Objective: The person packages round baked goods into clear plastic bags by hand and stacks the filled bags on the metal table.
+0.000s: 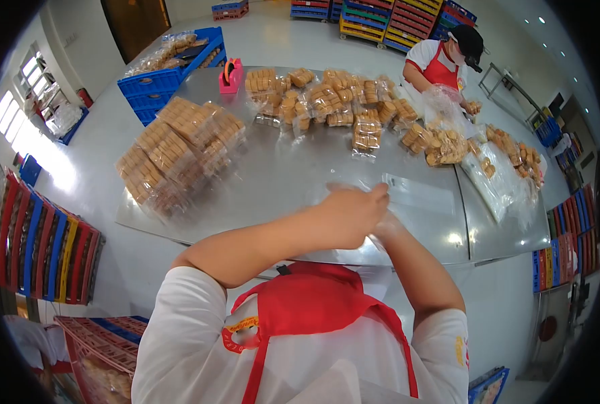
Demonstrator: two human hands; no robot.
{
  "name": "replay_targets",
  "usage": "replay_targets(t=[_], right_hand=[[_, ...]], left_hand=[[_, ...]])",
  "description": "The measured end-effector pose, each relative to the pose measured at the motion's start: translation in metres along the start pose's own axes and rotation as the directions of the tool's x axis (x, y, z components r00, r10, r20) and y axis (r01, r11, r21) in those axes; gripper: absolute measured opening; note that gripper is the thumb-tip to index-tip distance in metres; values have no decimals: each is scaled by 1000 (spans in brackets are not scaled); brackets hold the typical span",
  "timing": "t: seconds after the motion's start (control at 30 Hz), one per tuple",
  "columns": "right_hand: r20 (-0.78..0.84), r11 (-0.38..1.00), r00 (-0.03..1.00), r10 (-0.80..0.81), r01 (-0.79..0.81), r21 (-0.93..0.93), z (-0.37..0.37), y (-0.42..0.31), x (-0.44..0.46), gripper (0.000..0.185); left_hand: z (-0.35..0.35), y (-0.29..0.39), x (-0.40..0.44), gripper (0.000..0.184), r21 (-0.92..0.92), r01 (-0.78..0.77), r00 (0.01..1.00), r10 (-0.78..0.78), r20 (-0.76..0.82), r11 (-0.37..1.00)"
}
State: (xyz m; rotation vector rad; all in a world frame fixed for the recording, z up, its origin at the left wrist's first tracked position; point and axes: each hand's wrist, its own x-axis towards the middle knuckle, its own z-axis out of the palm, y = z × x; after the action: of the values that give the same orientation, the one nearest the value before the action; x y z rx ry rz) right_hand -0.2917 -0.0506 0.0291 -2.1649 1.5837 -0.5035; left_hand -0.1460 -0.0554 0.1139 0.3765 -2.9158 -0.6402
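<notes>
My left hand (355,214) reaches across over the table's front, its fingers curled in near my right wrist. What it grips, if anything, I cannot make out. My right hand (385,225) lies mostly behind the left one and is smeared by motion, so its fingers are unclear. Just right of the hands, a flat clear plastic bag (417,195) lies on the steel table (279,182). Beyond them, bagged biscuits (366,131) lie loose in a broad heap. To the left, packs of biscuits (172,151) are stacked in a neat block.
A pink tape dispenser (231,77) stands at the table's far left. Blue crates (153,84) with more packs are beside that corner. At the far right, a co-worker (441,67) in a red apron handles a clear bag near loose biscuits (515,151) and plastic bags (488,185).
</notes>
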Motion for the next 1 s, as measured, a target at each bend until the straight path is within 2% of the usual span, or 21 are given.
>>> replay_targets(t=[0.07, 0.13, 0.2, 0.23, 0.27, 0.3, 0.33, 0.37, 0.4, 0.47, 0.5, 0.57, 0.67, 0.77, 0.87, 0.97, 1.0], right_hand=[[-103, 999, 995, 9, -4, 53, 23, 14, 29, 23], [-273, 994, 962, 20, 11, 111, 49, 22, 51, 24], [-373, 990, 928, 25, 28, 136, 65, 27, 60, 26], [-376, 990, 926, 29, 24, 136, 66, 24, 58, 27], [-357, 991, 933, 29, 19, 130, 68, 22, 55, 27], [-249, 995, 968, 25, -1, 97, 55, 14, 47, 35], [-137, 998, 990, 21, -12, 60, 42, 5, 38, 43], [-124, 996, 992, 1, 10, 88, 32, -11, 30, 51], [-111, 993, 994, -18, 31, 116, 21, -28, 21, 60], [-283, 951, 956, -82, 160, 264, 13, -59, 5, 77], [-232, 939, 971, -60, 134, 317, 12, -62, 2, 80], [-128, 907, 992, -20, 72, 416, 10, -67, 0, 87], [-77, 894, 996, -48, 77, 441, 5, -73, -9, 93], [-88, 944, 985, -150, 169, 283, -21, -78, -39, 94], [29, 904, 999, 40, -48, 424, -35, -75, -78, 92], [114, 861, 980, 165, -200, 467, -43, -86, -89, 81], [-48, 949, 993, -107, 117, 294, -18, -56, -90, 79]], left_hand=[[31, 23, 12, 54, -195, 24, 999, -29, -23, 980], [49, 39, 10, 53, -254, -99, 995, 98, -20, 962], [53, 47, 10, 51, -193, -359, 930, 368, 11, 913], [43, 39, 3, 51, -273, -459, 885, 408, -225, 845], [29, 25, -11, 50, -323, -564, 798, 400, -452, 760], [8, 10, -25, 47, -400, -269, 884, 60, -463, 876], [-5, -21, -32, 42, -394, -166, 770, -130, -624, 904], [-17, -52, -38, 37, -433, -67, 599, -311, -738, 899], [-12, -88, -41, 27, -226, 179, 436, -283, -854, 958], [11, -130, -59, 21, -407, 337, 583, -528, -618, 849], [17, -134, -62, 20, -547, 259, 647, -563, -514, 796], [29, -138, -68, 18, -786, 130, 778, -554, -296, 604], [24, -128, -79, 12, -844, 130, 732, -624, -273, 521], [17, -142, -106, 14, -890, -51, 543, -735, -406, 453], [12, -159, -130, 9, -928, -107, 543, -761, -356, 358], [24, -136, -114, 11, -952, -91, 502, -812, -297, 292], [31, -127, -104, 12, -957, -64, 571, -775, -269, 284]])
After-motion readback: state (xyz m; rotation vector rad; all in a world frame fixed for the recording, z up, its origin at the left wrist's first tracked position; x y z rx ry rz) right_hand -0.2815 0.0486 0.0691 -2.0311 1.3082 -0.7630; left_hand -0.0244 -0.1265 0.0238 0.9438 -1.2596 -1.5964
